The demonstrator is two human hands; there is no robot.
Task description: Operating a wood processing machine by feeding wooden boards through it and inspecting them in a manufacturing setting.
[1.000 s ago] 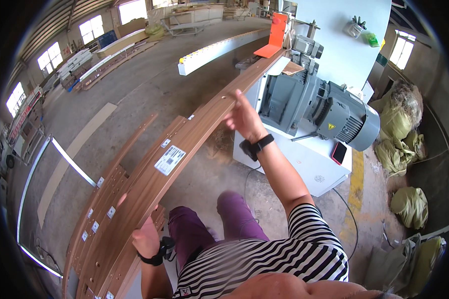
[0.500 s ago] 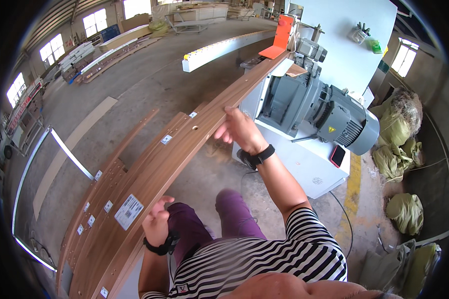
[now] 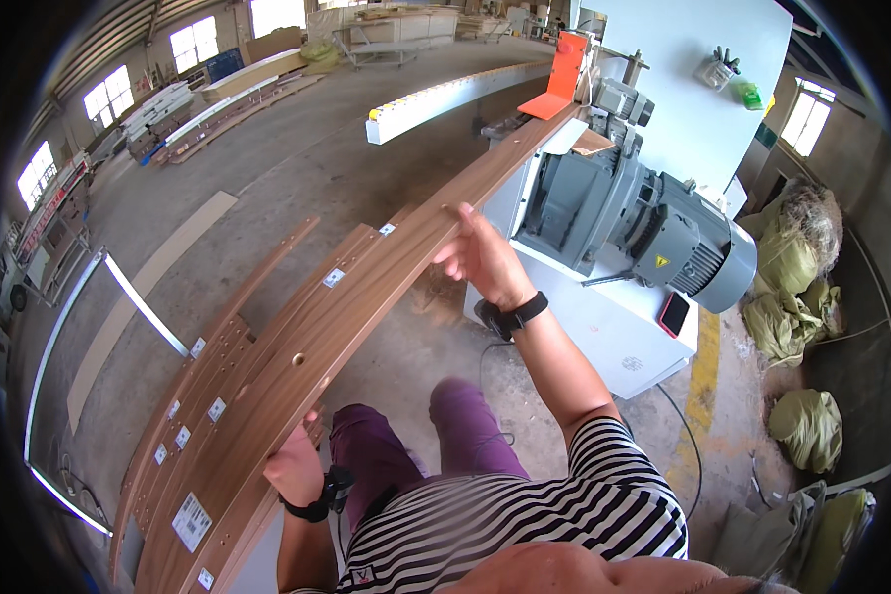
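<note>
A long brown wood-grain board (image 3: 386, 267) runs from the lower left up to the machine at the upper right. It has a round hole and a white printed label on its top face. My right hand (image 3: 483, 259) grips its near edge midway along, thumb at the top and fingers curled at the side. Farther down the same edge, my left hand (image 3: 295, 465) is closed on the board, with some fingers partly hidden by it. The far end of the board passes under an orange guard (image 3: 564, 74) on the machine.
More brown boards (image 3: 218, 371) with small white labels lie along the left. A grey motor (image 3: 698, 243) sits on the white machine (image 3: 604, 342), a phone (image 3: 673, 314) beside it. A white roller rail (image 3: 445, 97) stretches beyond. Green sacks (image 3: 805, 428) stand at the right.
The board has slid down and left; its hole and label sit much nearer the lower left. My left hand has shifted down and left with it, while my right hand stays nearly in place.
</note>
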